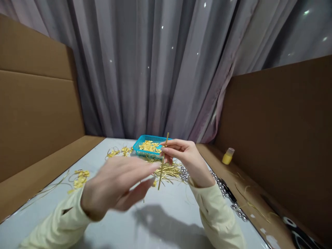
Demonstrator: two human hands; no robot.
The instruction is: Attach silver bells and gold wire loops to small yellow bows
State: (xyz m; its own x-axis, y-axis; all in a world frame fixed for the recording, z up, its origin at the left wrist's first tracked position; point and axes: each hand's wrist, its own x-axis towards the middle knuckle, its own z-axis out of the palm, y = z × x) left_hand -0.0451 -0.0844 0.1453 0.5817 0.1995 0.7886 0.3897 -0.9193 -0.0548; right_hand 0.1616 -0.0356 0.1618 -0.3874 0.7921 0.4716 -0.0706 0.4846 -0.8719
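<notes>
So, a grey table (166,221) is seen with a blue basket (145,141) at the far end. A gold stick (163,162) is held nearly upright, pinched by the right hand (185,157); the blurred left hand (116,185) is spread, fingertips just left of it.

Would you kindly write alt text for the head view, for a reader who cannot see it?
Two hands in pale yellow sleeves hold a thin gold stick upright over a grey table: the right hand pinches it, the blurred left hand touches it. Behind lie gold strands and a blue basket of yellow pieces.
</notes>
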